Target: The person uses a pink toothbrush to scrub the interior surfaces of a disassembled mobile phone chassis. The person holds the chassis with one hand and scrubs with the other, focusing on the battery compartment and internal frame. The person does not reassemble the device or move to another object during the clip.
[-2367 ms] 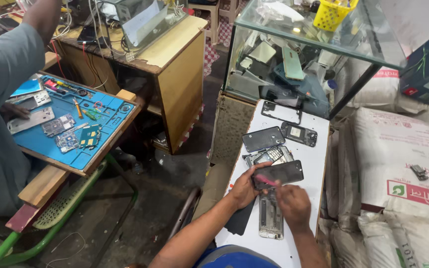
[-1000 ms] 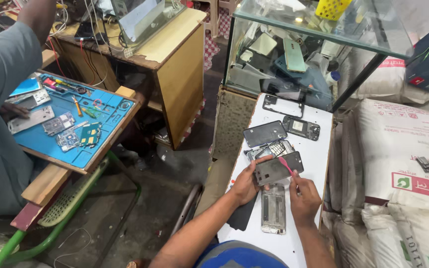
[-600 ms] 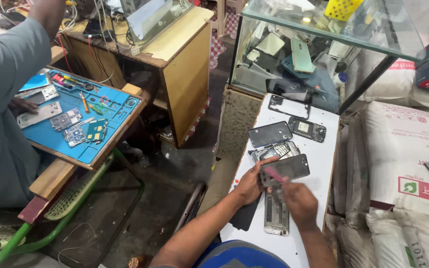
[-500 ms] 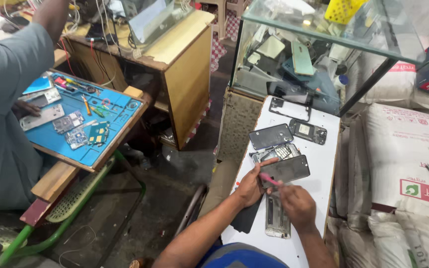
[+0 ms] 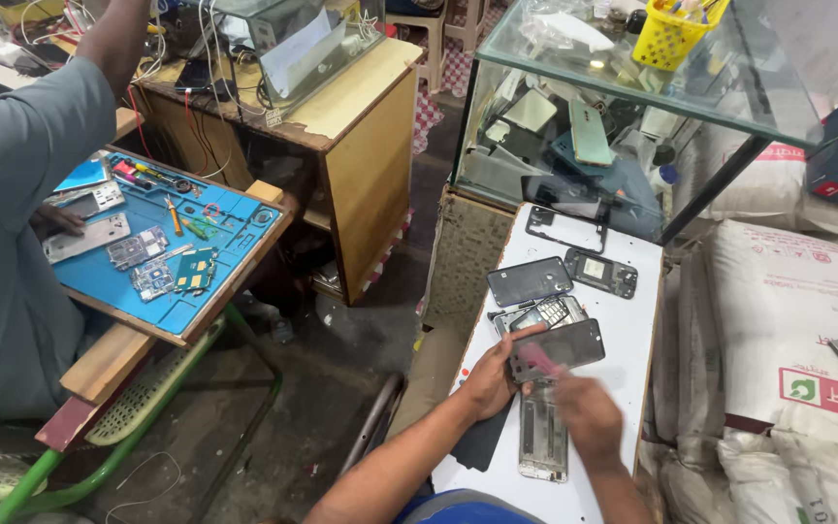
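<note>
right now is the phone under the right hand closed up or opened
Opened. The silver phone body lies flat on the white table with its inner frame exposed, while the left hand holds a separate dark panel.

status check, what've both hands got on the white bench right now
Left hand grips dark phone panel. Right hand works pink tool on it, blurred. Silver phone frame beneath, loose phones close.

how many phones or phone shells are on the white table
6: a frame at the far end, two back covers, a keypad phone, one in the left hand, a chassis nearest. More may be hidden.
</note>
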